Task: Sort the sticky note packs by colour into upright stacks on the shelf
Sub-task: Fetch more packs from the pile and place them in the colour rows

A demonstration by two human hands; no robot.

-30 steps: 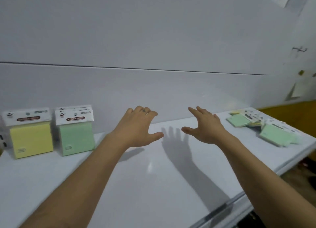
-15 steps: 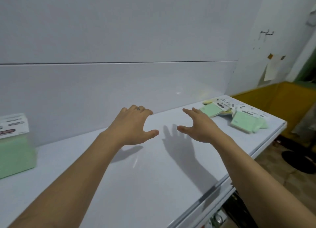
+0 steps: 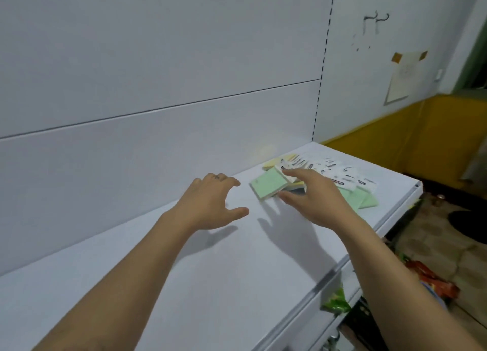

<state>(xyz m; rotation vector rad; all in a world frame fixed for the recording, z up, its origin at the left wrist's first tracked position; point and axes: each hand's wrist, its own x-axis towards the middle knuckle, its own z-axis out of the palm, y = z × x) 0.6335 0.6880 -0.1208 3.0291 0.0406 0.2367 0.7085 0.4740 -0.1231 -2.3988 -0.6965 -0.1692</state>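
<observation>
Sticky note packs (image 3: 268, 186) lie partly hidden behind right hand (image 3: 313, 196).

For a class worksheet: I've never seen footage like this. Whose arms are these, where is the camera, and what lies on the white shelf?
No machine here: a person works with two bare hands. The camera sits on their head, looking forward and down, so both forearms enter from below. The left hand hovers open above the white shelf, holding nothing. The right hand is stretched, fingers spread, over a loose pile of sticky note packs lying flat near the shelf's right end: a green pack nearest, a yellow pack behind. Nothing is gripped yet; whether the fingers touch a pack is unclear.
</observation>
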